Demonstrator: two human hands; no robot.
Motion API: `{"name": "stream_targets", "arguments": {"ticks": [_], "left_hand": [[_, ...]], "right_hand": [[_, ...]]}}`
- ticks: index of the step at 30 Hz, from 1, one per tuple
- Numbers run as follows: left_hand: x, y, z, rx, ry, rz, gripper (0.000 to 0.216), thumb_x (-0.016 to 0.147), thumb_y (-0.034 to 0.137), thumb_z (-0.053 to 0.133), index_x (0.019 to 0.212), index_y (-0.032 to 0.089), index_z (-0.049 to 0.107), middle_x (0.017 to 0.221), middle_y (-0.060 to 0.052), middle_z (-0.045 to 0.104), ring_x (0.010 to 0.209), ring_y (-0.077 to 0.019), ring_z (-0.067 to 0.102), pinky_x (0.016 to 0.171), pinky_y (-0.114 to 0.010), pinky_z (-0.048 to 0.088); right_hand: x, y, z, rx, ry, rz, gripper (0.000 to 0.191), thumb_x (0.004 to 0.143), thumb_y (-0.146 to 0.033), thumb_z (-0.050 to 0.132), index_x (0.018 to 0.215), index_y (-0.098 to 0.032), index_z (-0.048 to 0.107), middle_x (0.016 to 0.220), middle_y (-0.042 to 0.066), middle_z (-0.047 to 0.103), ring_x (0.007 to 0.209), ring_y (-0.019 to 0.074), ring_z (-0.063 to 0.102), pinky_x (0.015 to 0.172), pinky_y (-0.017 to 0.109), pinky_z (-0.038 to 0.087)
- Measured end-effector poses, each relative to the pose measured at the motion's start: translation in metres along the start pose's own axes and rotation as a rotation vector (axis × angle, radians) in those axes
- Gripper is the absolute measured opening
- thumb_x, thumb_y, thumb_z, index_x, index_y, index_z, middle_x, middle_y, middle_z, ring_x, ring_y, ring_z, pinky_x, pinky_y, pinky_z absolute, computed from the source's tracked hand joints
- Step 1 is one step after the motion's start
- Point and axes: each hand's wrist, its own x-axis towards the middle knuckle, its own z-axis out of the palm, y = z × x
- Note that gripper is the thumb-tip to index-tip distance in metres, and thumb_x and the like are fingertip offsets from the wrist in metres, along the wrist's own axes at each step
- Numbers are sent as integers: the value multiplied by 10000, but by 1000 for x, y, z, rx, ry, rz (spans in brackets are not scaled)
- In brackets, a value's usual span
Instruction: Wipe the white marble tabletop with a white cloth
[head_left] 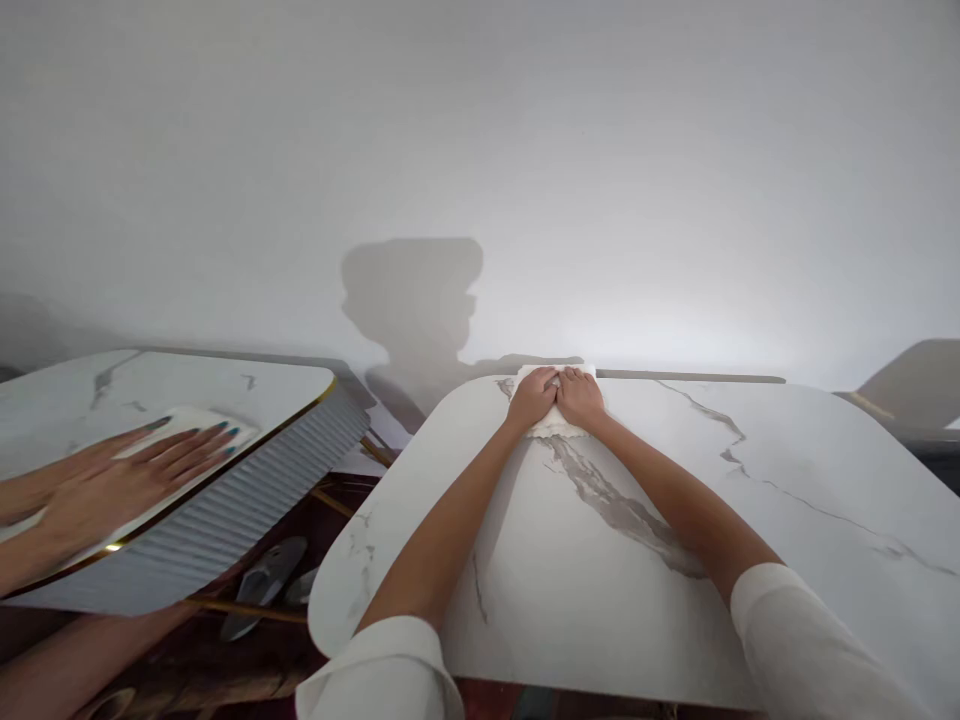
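A white cloth [556,428] lies at the far edge of a white marble-patterned tabletop [517,560], close to the wall. My left hand [534,396] presses down on it, fingers together and curled against the fabric. Right beside it, my right hand [580,398] bears on the same cloth with its fingers bunched. The two hands nearly touch at the thumbs, and both arms reach straight out across the table. Part of the cloth is hidden beneath my palms.
At left stands a second marble-patterned table [45,395] with a gold rim and ribbed side. Another person's hands [150,470] lie flat there on a white cloth [244,430]. A grey slipper [262,585] is on the floor between. The wall [600,180] rises behind both tables.
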Motion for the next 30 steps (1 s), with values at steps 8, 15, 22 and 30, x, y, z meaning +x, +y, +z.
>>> {"name": "stream_targets", "arguments": {"ticks": [8,15,22,30], "left_hand": [[12,-18,-2,12,-31,8,421,829,170,400,1192,174,614,1299,-58,599,1227,-196,518,1105,-375,364],[-7,-17,-12,56,-51,38,450,831,189,383,1228,136,590,1337,-86,568,1264,-206,488,1123,-379,343],[-54,-3,-36,159,-64,20,461,848,190,350,1238,103,581,1344,-112,558,1276,-220,479,1120,-380,352],[-144,41,-47,332,-13,26,468,876,184,296,1273,116,535,1352,-117,549,1287,-234,469,1120,-442,356]], "right_hand": [[15,-6,4,-50,34,34,410,973,-194,337,1301,-24,515,1361,191,510,1267,279,412,1048,397,282],[-4,-25,2,-50,21,56,448,976,-187,328,1365,2,446,1423,206,442,1328,289,351,1077,438,265],[-39,-56,-1,-24,32,3,458,978,-198,328,1379,-4,433,1436,202,430,1342,292,340,1091,449,248],[-116,-79,-16,8,16,-172,463,957,-182,353,1368,13,439,1427,200,443,1331,307,356,1100,452,253]]}}
